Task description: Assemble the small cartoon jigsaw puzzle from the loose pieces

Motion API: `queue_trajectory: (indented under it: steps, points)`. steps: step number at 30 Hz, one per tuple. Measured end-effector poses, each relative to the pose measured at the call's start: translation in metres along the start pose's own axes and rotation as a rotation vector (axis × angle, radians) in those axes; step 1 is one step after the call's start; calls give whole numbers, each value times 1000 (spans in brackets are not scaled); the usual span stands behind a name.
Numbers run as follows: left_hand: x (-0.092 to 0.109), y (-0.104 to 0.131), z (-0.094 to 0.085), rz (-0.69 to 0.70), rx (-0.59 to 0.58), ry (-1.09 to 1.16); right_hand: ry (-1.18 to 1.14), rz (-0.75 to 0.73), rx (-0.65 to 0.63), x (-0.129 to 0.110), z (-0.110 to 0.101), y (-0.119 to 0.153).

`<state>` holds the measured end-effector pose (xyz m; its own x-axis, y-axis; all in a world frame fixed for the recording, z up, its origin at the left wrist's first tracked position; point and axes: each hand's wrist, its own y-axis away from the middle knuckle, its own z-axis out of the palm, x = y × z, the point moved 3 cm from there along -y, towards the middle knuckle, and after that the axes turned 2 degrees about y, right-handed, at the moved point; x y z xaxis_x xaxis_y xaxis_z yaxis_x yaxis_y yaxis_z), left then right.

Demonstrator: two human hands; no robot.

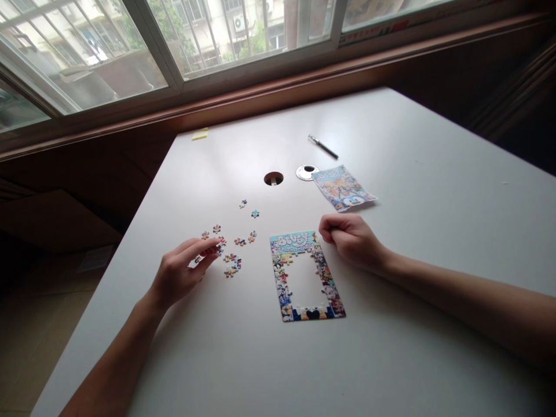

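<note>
1. We see the puzzle (282,292) lying flat on the table between our two hands, its border of colourful pieces joined around a white middle.
2. To its left we have loose pieces (240,242) scattered in a cluster, with two more lying a little farther out, toward the window.
3. Our left hand (178,273) is at the left side of that cluster. We see its thumb and index finger reaching in among the pieces, their tips close with a narrow gap between. The other fingers curl in behind; we cannot tell whether a piece is gripped there.
4. Our right hand (351,242) rests just beside the puzzle's upper right corner, its fingers folded together into a loose fist. We cannot see inside it.
5. Beyond that fist we find a printed sheet (341,186), one corner over a metal ring (299,172).
6. Left of the ring we see a round hole (273,178) in the table (382,347); a pen (324,147) lies past the sheet.
7. Farthest out, we have yellow tape (200,134) at the table's edge and the window (254,35).
</note>
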<state>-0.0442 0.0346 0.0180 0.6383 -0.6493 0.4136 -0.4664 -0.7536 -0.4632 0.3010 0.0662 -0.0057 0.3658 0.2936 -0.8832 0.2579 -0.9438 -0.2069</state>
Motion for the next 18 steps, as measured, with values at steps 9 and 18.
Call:
queue_trajectory:
  steps: [9, 18]
  points:
    - [-2, -1, 1, 23, -17, -7, 8, -11, -8, 2, 0, 0]
    - [-1, 0, 0, 21, -10, -25, 8, -1, 2, 0, 0, 0]
